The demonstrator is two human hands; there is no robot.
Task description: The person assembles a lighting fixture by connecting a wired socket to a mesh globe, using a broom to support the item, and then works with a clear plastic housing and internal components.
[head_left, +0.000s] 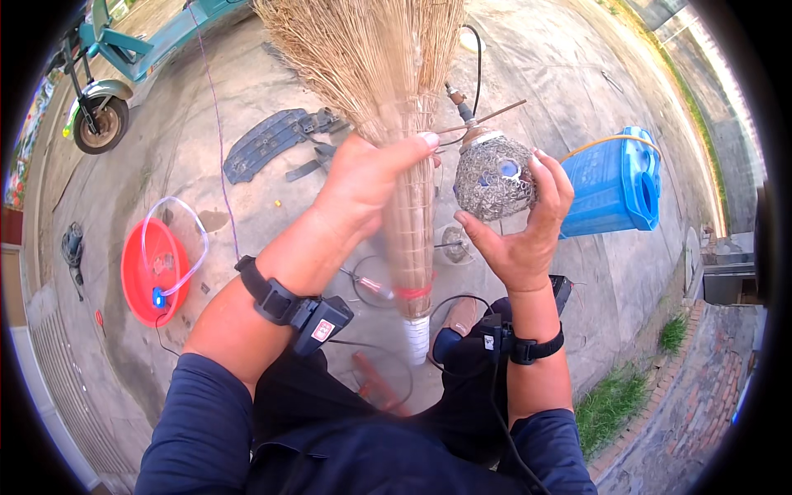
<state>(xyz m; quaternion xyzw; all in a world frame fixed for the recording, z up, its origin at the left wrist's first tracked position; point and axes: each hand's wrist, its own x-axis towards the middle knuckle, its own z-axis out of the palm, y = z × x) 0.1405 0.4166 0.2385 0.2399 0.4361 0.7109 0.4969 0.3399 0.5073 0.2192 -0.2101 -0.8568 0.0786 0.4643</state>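
In my left hand (363, 177) is a straw broom (410, 223), gripped around the lower end of its bristles, with the thumb across the front. Its handle hangs downward, with a red band and a white-wrapped end, and looks blurred. My right hand (524, 219) curves around the side and underside of a round ball covered in curly metal wire (497, 177), with bluish patches showing through. A neck with a thin rod across it tops the ball, leading to a metal fitting (456, 95) and a black hose (478, 62). The broom and ball are side by side.
A blue plastic jug (606, 186) stands to the right. At left are a red basin (140, 264) with a clear tube and a vehicle's front wheel (101, 124). A dark belt-like pad (268, 148) lies beyond my left arm; a screwdriver-like tool (373, 285) lies below.
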